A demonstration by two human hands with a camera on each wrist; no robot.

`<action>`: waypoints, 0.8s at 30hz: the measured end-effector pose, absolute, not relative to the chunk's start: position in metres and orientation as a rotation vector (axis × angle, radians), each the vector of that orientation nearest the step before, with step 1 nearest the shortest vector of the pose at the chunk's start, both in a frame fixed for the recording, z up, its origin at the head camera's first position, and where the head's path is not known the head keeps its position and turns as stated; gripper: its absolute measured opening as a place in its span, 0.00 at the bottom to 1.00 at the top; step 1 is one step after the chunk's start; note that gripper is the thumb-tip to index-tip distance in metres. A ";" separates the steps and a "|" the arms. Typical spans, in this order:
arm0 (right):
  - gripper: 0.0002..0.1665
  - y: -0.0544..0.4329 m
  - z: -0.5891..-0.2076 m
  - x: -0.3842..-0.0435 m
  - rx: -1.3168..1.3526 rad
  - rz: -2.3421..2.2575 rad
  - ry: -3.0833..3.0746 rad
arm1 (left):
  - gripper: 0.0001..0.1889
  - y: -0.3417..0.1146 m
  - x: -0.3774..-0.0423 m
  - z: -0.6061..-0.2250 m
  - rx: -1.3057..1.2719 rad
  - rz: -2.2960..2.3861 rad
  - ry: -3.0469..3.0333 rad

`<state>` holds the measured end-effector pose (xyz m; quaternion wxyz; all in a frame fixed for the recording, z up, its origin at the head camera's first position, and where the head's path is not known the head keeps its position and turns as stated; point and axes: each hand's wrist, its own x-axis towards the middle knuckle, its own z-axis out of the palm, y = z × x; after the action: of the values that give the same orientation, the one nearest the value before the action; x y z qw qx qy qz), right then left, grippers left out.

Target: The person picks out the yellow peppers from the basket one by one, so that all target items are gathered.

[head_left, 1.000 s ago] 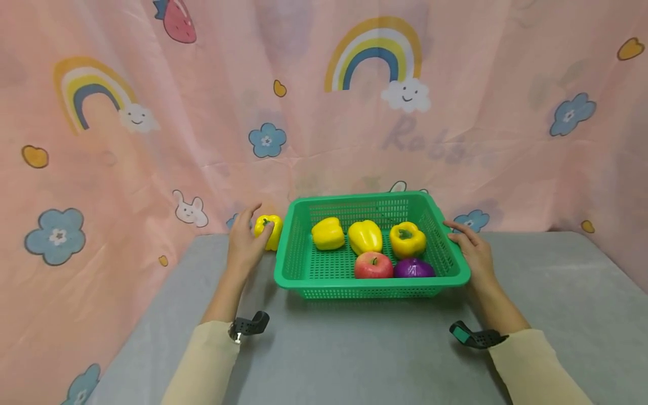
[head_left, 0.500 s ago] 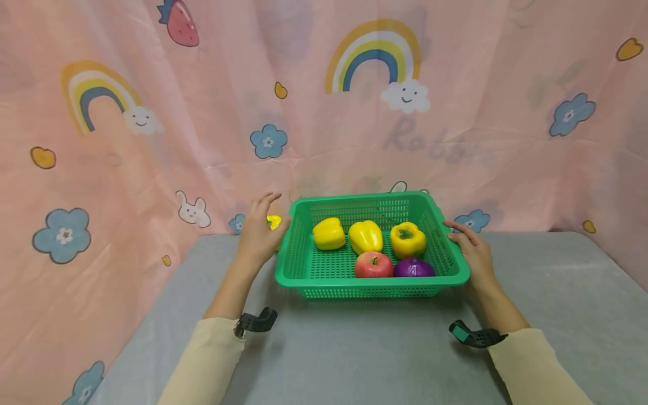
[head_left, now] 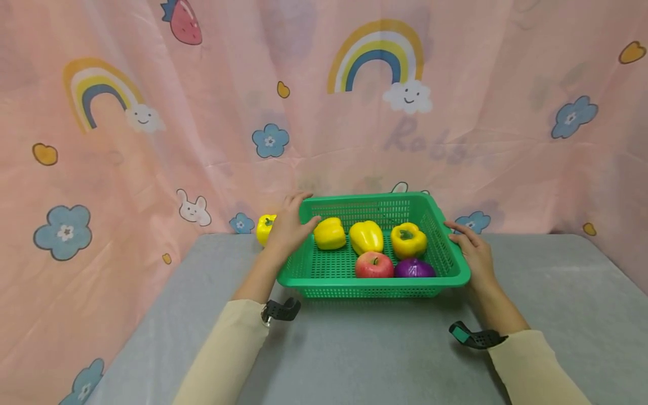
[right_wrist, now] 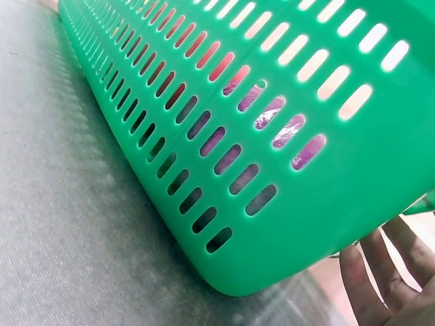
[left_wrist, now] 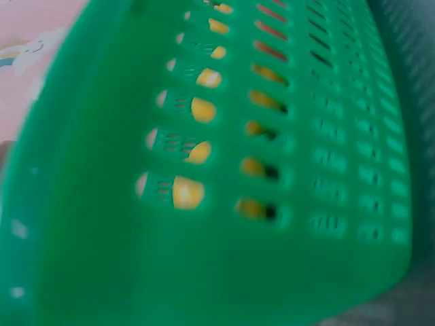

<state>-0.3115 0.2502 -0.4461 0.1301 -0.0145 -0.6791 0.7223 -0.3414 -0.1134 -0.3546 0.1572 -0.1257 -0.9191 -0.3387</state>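
A green plastic basket [head_left: 364, 283] with slotted walls holds three yellow bell peppers [head_left: 367, 237], a red apple [head_left: 374, 265] and a glossy round purple vegetable [head_left: 414, 268]. My left hand [head_left: 289, 226] is over the basket's left rim, its fingers extended and its thumb reaching over the inside. Just left of that hand, partly hidden by it, another yellow bell pepper [head_left: 265, 229] sits outside the basket. On the opposite side my right hand [head_left: 474, 254] holds the right rim; its fingers [right_wrist: 391, 272] show at the basket's edge in the right wrist view.
The basket stands on a grey table [head_left: 354, 349], towards its back edge. Behind rises a pink patterned curtain [head_left: 324, 163]. Slotted basket wall [left_wrist: 224, 258] fills most of the left wrist view, blurred.
My left hand has moved right, from beside the outer yellow bell pepper to the basket's left rim; that pepper stays outside. My right hand and the basket have hardly moved.
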 end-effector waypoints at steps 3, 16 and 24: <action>0.20 0.252 -0.447 -0.311 -0.036 2.100 -1.973 | 0.31 -0.104 -0.345 -0.359 -0.364 -0.983 -2.652; 0.21 0.250 -0.446 -0.313 -0.077 2.029 -2.065 | 0.30 -0.085 -0.355 -0.376 -0.377 -0.830 -2.810; 0.17 0.250 -0.445 -0.312 -0.080 2.070 -2.020 | 0.32 -0.075 -0.361 -0.374 -0.457 -0.644 -2.906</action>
<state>-0.3117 0.2499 -0.4449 0.1236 -0.0273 -0.6927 0.7100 -0.3612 -0.0754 -0.3745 0.0651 -0.1515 -0.9630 -0.2133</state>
